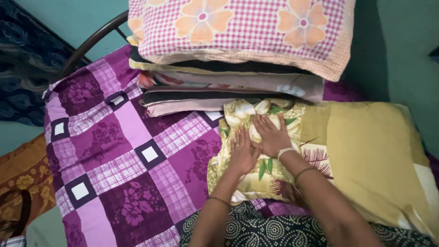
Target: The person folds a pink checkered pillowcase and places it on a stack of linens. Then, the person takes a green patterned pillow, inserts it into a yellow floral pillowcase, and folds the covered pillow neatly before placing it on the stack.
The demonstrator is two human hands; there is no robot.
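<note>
Both hands lie flat, fingers spread, left hand (243,153) beside right hand (271,135), pressing a soft, yellow floral pillow (361,151) on the purple checked bedsheet (119,155); folded blankets (219,87) stacked behind.

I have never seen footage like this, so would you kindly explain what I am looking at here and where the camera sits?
There is no machine: a person wears a camera on the head, looking down at their own two bare hands. The left hand and right hand press flat, fingers spread, on a folded yellow floral cloth. It lies partly on a yellow pillow, on a bed with a purple patchwork sheet. Behind is a stack of folded blankets topped by a pink checked pillow. Nothing is gripped.
</note>
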